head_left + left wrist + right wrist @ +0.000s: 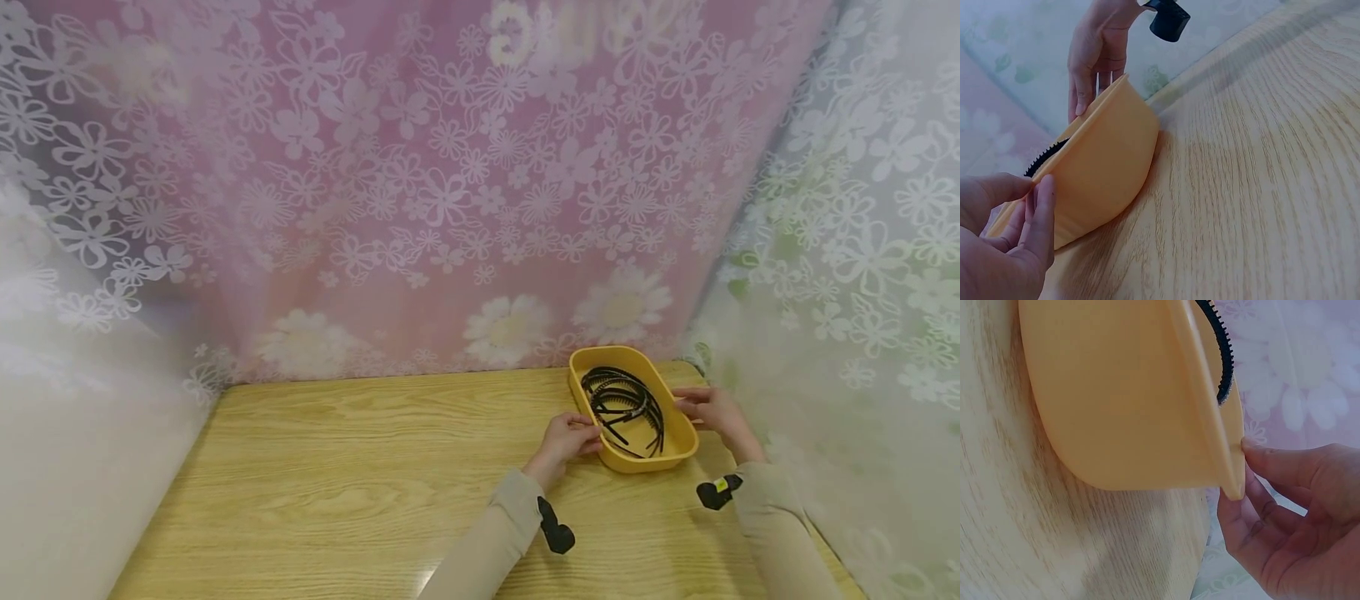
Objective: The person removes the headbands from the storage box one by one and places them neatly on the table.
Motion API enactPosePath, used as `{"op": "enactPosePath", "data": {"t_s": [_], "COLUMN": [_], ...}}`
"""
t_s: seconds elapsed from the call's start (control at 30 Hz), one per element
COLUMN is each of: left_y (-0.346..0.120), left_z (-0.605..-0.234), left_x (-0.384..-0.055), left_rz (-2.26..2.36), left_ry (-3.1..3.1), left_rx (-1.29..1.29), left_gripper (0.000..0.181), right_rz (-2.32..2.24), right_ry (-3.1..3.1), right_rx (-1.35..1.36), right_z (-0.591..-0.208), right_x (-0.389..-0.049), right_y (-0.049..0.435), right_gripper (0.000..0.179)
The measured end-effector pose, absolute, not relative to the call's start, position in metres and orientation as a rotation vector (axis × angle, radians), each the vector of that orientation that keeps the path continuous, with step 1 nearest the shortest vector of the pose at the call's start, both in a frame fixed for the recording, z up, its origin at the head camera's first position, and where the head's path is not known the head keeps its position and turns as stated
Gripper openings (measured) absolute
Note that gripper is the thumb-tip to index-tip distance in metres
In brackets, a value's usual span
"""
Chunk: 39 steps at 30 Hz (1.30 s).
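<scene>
Left grip (566, 438): we pinch the bin (651, 463) by its left rim
Right grip (716, 411): we pinch its right rim
Bin: at the far right of our counter (360, 475)
Hairbands (639, 407): black, inside

One yellow tub (651, 463) at four o'clock; inside, several black headbands (637, 407), too overlapped to count. One left hand (566, 440) at the tub's eight o'clock, one right hand (716, 414) at three. Two black wrist devices (557, 535). One table (360, 475).
</scene>
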<state>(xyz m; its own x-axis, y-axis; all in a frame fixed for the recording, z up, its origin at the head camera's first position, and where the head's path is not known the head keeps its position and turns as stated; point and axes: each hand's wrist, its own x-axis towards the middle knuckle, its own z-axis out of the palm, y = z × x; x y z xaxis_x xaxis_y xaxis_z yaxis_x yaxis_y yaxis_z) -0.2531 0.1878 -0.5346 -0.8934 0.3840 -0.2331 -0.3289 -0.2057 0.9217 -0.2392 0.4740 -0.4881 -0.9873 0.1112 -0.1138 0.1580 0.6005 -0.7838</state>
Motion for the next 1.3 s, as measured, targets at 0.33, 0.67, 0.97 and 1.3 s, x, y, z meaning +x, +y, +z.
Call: {"op": "enactPosePath", "data": {"t_s": [0.33, 0.67, 0.97, 1.3], "left_y": [0.185, 0.179, 0.174, 0.164], "left_z": [-0.533, -0.531, -0.533, -0.536], "left_x": [-0.253, -0.252, -0.251, -0.25], "left_rz": [2.143, 2.14, 2.15, 2.161], "left_ry": [1.6, 1.6, 1.6, 1.593], "left_rx": [0.045, 0.031, 0.031, 0.032], "left_gripper": [0.017, 0.018, 0.018, 0.016], "right_rz": [-1.371, -1.383, -1.41, -1.443], "right_ry": [2.743, 2.748, 2.711, 2.685], "right_rx": [0.256, 0.248, 0.26, 0.254], "right_z": [-0.483, -0.484, -0.488, -0.489], "right_x": [-0.237, -0.236, -0.237, -0.237], "right_y": [0.47, 0.464, 0.462, 0.453], "right_gripper": [0.047, 0.044, 0.046, 0.048]}}
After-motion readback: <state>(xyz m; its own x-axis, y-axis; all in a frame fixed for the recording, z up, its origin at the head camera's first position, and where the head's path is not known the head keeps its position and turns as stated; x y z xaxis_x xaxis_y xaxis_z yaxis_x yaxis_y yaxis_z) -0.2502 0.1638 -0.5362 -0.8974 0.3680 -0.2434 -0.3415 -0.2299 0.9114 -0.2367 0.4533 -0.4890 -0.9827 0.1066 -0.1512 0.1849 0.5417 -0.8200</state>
